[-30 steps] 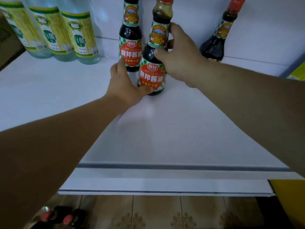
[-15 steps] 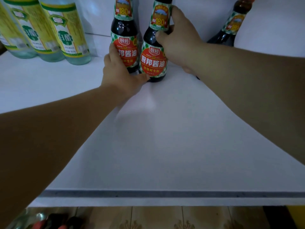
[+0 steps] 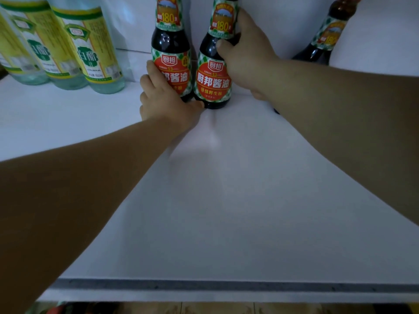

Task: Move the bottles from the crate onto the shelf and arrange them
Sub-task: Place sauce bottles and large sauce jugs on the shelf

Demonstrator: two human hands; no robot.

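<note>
Right soy bottle (image 3: 213, 80) slid back, now just beside left soy bottle (image 3: 171, 44) at rear of shelf (image 3: 226, 200). Right hand (image 3: 247, 57) grips its neck; left hand (image 3: 165, 105) cups left soy bottle's base (caps cropped). Third bottle (image 3: 317, 51) half-hidden behind right forearm.

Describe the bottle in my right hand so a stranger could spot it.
On the white shelf, right of the vinegar bottles, two soy bottles with red labels stand side by side at the back. It's the right soy bottle, gripped at its neck by the right hand. The left soy bottle has the left hand round its base, and a third soy bottle stands apart, farther right.
</note>
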